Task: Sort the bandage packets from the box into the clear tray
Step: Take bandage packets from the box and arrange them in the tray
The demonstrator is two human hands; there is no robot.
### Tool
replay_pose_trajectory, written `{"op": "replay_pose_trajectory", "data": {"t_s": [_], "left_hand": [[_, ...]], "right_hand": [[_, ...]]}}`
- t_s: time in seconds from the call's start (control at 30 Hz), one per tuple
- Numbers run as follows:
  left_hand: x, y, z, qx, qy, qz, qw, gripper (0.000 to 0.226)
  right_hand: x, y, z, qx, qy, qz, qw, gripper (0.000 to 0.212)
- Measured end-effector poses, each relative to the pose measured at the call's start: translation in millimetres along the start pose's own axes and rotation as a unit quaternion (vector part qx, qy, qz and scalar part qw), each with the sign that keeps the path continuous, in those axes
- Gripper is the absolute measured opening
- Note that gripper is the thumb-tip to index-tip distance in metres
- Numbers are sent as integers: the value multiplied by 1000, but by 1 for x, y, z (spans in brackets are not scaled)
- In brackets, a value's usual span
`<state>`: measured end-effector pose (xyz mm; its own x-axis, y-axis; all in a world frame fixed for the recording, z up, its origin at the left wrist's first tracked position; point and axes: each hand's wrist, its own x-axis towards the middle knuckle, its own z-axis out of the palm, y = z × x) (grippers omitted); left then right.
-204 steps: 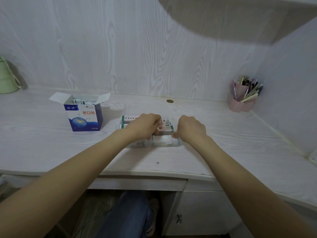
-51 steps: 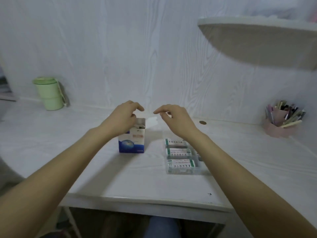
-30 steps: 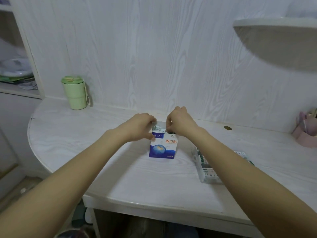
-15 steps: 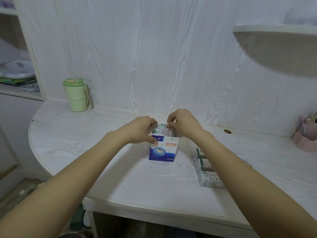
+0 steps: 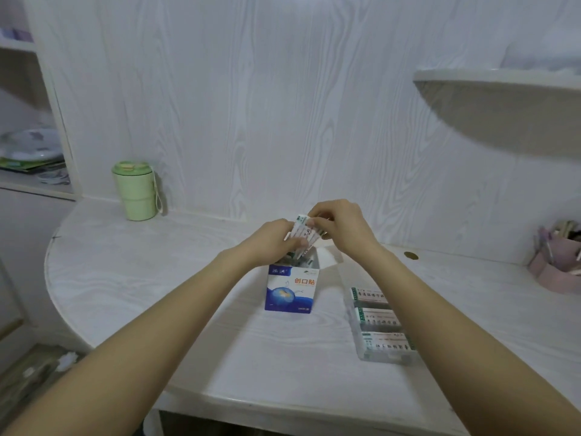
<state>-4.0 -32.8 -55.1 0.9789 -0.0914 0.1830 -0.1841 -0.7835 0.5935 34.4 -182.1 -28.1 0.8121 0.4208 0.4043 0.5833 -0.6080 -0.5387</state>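
Observation:
A blue and white bandage box point(image 5: 290, 291) stands open in the middle of the white desk. Just above its mouth, both hands hold a small bundle of white bandage packets point(image 5: 304, 231). My left hand point(image 5: 273, 242) grips the bundle from the left and my right hand point(image 5: 338, 225) pinches its top edge from the right. More packets show inside the box. To the right lies the clear tray point(image 5: 382, 357) with rows of green and white packets in it; my right forearm crosses part of it.
A green lidded cup point(image 5: 135, 190) stands at the back left against the wall. A pink pen holder point(image 5: 558, 265) sits at the far right. A shelf point(image 5: 503, 80) juts out at upper right. The desk's rounded edge curves along the left and front.
Both hands have lifted a bundle of packets up out of the box. The box's right flap now stands open. The view has shifted slightly.

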Motion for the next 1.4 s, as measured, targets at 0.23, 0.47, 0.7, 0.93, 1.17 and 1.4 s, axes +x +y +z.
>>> {"op": "replay_pose_trajectory", "data": {"t_s": [0.23, 0.47, 0.7, 0.93, 1.17, 1.4], "left_hand": [[10, 17, -7, -70, 24, 62, 995, 20], [2, 63, 3, -162, -51, 87, 982, 17], [-12, 91, 50, -377, -112, -50, 918, 25], [-10, 109, 89, -429, -56, -62, 899, 19], [-7, 124, 117, -458, 7, -122, 880, 31], [0, 124, 124, -441, -29, -164, 882, 21]], "right_hand": [[-6, 5, -22, 194, 60, 33, 979, 11], [-35, 22, -48, 304, 86, 72, 946, 9], [-83, 57, -69, 366, 66, 131, 919, 29], [-112, 82, -90, 365, 71, 191, 909, 21], [-127, 106, -95, 321, 73, 204, 922, 19], [-130, 117, -97, 279, 49, 179, 942, 26]]}}
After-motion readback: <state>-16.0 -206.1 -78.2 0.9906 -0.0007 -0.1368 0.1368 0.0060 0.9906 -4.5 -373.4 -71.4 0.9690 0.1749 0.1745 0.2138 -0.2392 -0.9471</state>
